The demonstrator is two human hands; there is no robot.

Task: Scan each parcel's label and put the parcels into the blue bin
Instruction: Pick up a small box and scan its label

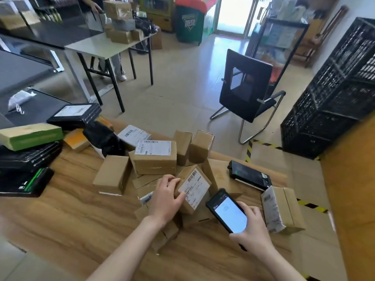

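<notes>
A small cardboard parcel (197,184) with a white barcode label lies tilted on a heap of brown parcels in the middle of the wooden table (71,216). My left hand (167,196) grips its left side. My right hand (252,230) holds a black handheld scanner (228,211) with a lit screen, its top end right beside the parcel's label. A larger labelled box (155,157) stands behind. Another labelled parcel (281,209) lies at the table's right edge. No blue bin is in view.
Black flat boxes (75,113) and a green one (30,135) are stacked at the left. A black device (249,175) lies right of the heap. A black chair (247,92) and black crates (332,94) stand beyond the table. Another person stands at a far table (101,44).
</notes>
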